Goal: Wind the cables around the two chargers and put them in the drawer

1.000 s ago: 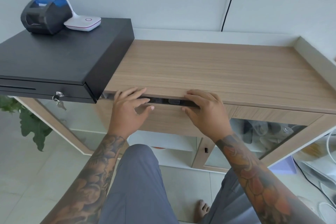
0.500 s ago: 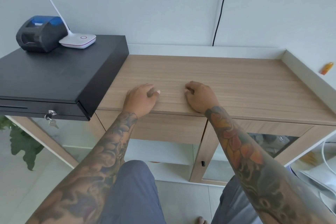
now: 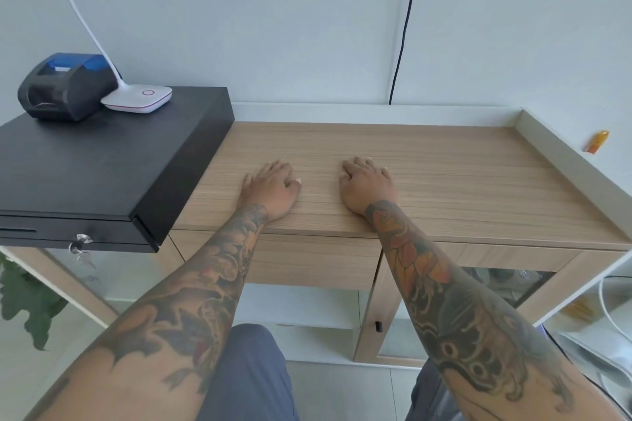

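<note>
Both hands rest palm down on the wooden bench (image 3: 444, 161), near its front edge. The left hand (image 3: 270, 188) lies with its fingers (image 3: 273, 169) relaxed and slightly spread, holding nothing. The right hand (image 3: 367, 184) lies just beside it, a small gap between them, and its fingers (image 3: 366, 164) are also loose and flat on the wood, holding nothing.

The drawer (image 3: 318, 258) sits below the bench top, directly under the two hands, and its front is flush with the frame, so it is closed. The chargers and their cables do not show; I cannot tell where they are.

On the left of the bench stands a black cash box (image 3: 95, 161), with a small printer (image 3: 65, 85) and a white lamp base (image 3: 138, 97) on top.
</note>
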